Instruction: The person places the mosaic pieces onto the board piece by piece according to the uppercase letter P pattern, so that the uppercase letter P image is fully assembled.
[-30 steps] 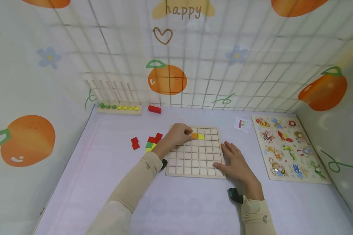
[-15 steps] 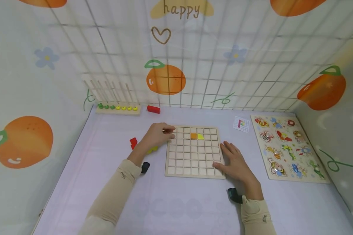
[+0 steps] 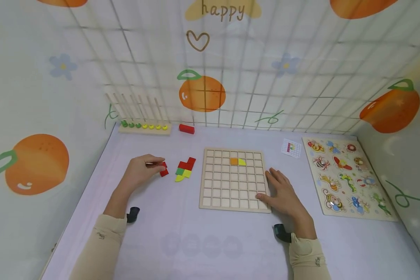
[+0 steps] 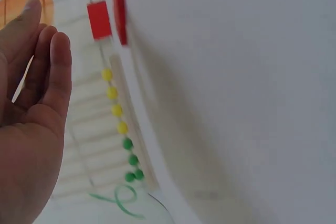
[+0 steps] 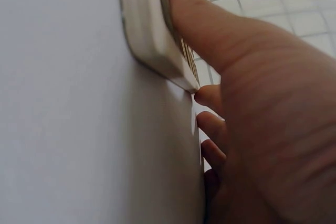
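My left hand (image 3: 141,171) reaches to the small red tiles (image 3: 164,170) on the left of the table. Its fingertips hover close by them, and part of the tiles is hidden behind the fingers. In the left wrist view the fingers (image 4: 60,66) are fairly straight, with no tile seen between them and the thumb. My right hand (image 3: 283,194) rests at the right edge of the wooden grid board (image 3: 224,209). Its thumb (image 5: 197,22) lies on the board's top, the other fingers spread along the side. An orange tile (image 3: 234,161) and a yellow tile (image 3: 242,161) sit side by side in the grid.
Red, green and yellow tiles (image 3: 184,166) lie grouped left of the board. Behind stand a pegged bead rack (image 3: 145,131) and a red block (image 3: 186,128). A pattern card (image 3: 291,148) and an insect puzzle board (image 3: 348,179) lie to the right.
My left hand has moved from over the grid board leftward to the red tiles, uncovering the board's upper left and the coloured tile group. The right hand has stayed at the board's edge.
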{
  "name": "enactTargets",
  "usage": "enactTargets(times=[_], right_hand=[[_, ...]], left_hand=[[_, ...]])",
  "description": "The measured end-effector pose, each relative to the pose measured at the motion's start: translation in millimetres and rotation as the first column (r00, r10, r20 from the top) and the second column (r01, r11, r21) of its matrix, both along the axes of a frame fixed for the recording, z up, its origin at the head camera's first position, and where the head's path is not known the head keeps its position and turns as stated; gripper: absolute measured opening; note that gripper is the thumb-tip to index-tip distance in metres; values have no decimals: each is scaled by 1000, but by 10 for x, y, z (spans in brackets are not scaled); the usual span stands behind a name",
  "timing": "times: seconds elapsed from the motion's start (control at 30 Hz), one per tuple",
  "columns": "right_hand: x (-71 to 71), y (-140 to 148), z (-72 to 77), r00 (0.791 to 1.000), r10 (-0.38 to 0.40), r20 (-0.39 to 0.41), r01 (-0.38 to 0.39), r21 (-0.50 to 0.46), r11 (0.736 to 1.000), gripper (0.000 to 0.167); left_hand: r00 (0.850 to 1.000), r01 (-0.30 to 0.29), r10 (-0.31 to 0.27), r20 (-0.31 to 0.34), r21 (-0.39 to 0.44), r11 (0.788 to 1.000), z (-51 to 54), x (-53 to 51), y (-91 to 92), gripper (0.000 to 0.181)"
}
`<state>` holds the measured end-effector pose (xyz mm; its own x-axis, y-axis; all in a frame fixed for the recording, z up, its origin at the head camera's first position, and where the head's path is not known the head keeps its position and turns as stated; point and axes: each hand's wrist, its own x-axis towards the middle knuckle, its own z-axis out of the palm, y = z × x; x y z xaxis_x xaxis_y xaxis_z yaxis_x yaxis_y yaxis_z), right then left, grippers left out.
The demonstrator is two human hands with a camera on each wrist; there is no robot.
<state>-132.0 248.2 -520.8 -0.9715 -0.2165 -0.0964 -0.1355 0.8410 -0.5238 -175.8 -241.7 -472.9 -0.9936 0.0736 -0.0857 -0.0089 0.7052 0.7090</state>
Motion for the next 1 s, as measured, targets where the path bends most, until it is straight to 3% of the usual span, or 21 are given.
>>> enactTargets(times=[0.13, 0.33, 0.7, 1.0], right_hand=[[2, 1, -10, 1000, 1, -7, -1, 1, 1000, 98], [6, 0, -12, 1000, 0, -9, 0, -5, 1000, 97], [6, 5, -17, 1000, 7, -13, -7, -9, 1000, 98], [13, -3, 8, 1000, 0, -8, 0, -3, 1000, 98]], left_hand=[[999, -28, 29, 17, -27, 999, -33, 86, -127, 35], [999, -42, 42, 14, -58, 997, -95, 144, -178, 37], [997, -23, 33, 73, -132, 991, -216, 140, -160, 40], [997, -26, 38, 72, -156, 987, -263, 140, -96, 41]])
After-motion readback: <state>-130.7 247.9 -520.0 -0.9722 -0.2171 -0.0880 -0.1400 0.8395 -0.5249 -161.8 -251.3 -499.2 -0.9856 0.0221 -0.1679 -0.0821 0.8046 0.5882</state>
